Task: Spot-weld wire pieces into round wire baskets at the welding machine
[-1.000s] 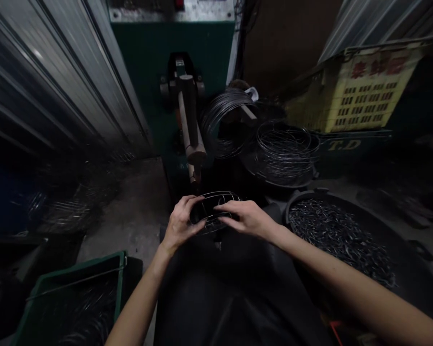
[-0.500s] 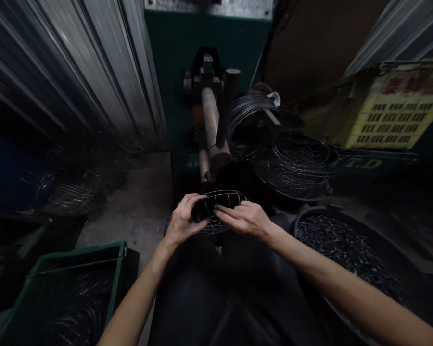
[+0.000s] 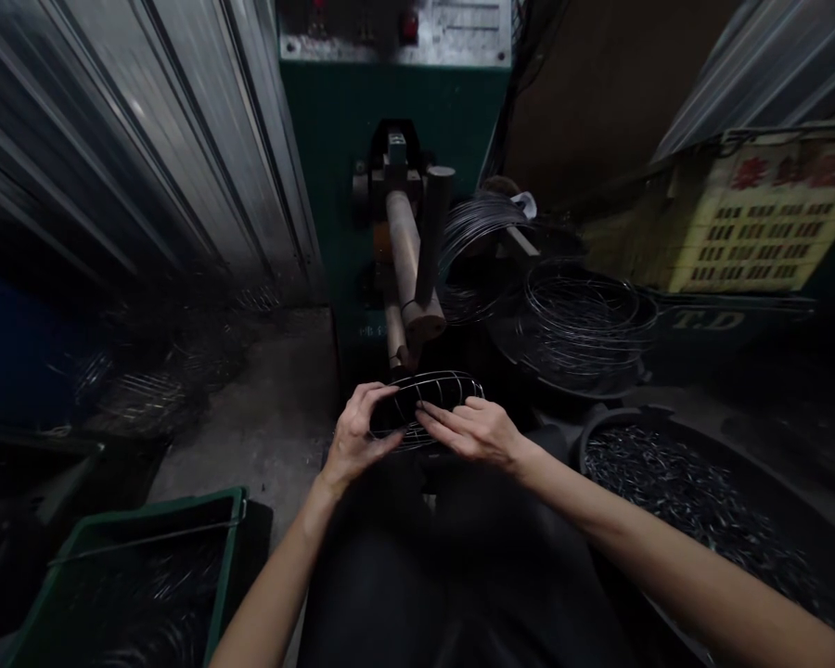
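A round wire frame (image 3: 440, 378) with short cross wires is held in front of the lower arm of a green machine (image 3: 334, 102). My left hand (image 3: 356, 434) grips its left side, thumb below and fingers above. My right hand (image 3: 474, 429) is at the right side, with its fingers reaching inward against the wires; what exactly those fingertips pinch is too dark to tell. Just above the frame, the machine's thick metal cylinder (image 3: 409, 250) and a thinner rod (image 3: 393, 329) point toward me.
Wire coils (image 3: 584, 311) lie in a dark basin at the right, near a yellow crate (image 3: 758, 218). A round tub (image 3: 674, 427) of small metal pieces stands nearer. At lower left is a green crate (image 3: 233, 529) with wire parts.
The view has tilted up slightly, so the machine's panel shows more and the surroundings sit lower. Both hands keep nearly the same hold on the wire frame, which is tilted a little differently.
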Demonstrator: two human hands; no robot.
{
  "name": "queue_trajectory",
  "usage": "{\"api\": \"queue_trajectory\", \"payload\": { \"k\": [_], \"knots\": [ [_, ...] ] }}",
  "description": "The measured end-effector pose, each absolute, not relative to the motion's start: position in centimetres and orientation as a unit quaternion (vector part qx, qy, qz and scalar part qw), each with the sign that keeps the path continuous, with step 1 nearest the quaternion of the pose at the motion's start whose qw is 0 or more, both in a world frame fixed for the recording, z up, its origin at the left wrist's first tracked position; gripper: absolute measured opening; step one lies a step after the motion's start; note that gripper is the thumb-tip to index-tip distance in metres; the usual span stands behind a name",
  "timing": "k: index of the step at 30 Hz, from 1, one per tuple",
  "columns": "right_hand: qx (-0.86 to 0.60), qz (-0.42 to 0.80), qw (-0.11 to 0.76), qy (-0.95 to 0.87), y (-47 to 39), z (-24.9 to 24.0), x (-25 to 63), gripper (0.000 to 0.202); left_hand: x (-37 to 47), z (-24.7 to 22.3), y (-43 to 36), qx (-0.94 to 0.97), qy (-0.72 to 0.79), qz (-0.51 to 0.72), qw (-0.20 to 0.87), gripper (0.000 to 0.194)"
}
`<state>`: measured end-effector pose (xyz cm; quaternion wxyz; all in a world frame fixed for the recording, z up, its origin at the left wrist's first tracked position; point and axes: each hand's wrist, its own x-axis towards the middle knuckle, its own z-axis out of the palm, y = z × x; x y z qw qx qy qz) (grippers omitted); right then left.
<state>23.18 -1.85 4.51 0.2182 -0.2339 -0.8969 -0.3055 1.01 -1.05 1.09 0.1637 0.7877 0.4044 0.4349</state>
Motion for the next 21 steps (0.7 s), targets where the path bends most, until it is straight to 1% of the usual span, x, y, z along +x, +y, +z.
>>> {"api": "queue_trajectory", "payload": {
  "k": [5,12,21],
  "knots": [
    [-0.221,-0.323,0.229,-0.891,-1.2,4.0,23.4,0.021,1.0,0.8,-0.3,0.796,0.394,0.432,0.158,0.048],
    [-0.223,-0.320,0.221,-0.894,-1.3,4.0,23.6,0.026,0.9,0.9,-0.4,0.792,0.398,0.433,0.163,0.051],
    [-0.230,-0.341,0.211,-0.887,0.2,4.0,23.2,0.025,0.6,0.6,1.8,0.799,0.390,0.436,0.139,0.049]
  ]
}}
